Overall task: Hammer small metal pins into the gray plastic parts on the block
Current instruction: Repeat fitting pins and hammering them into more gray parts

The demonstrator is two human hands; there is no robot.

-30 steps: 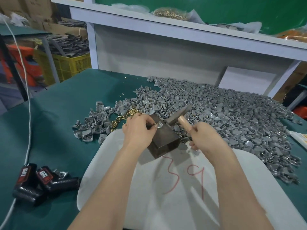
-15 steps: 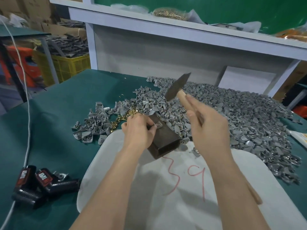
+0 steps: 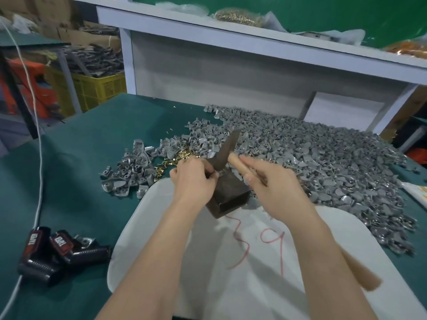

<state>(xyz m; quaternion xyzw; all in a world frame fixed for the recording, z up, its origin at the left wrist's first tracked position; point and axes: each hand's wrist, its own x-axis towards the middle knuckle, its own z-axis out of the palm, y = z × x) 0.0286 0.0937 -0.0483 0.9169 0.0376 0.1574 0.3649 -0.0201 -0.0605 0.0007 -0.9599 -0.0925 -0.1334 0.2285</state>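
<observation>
Head view. A dark rectangular metal block (image 3: 227, 195) stands on the far edge of the white plastic tray marked "39" in red (image 3: 254, 285), near the middle of the green-covered bench (image 3: 80, 181).

The left hand (image 3: 193, 181) pinches a small gray plastic part (image 3: 218, 174) on the block's top face. The pin itself is too small to make out.

The right hand (image 3: 275, 192) is wrapped round the wooden handle of the dark-headed hammer (image 3: 227, 151). The head is tilted, blurred, and just above the block top.

A loose heap of brass pins (image 3: 178, 159) lies just beyond the left hand. A large pile of gray parts (image 3: 323, 162) spreads toward the far right edge.

Judged step: driving a pin into the held part. The next move calls for a short, square tap that lands clear of the pinching fingertips.
</observation>
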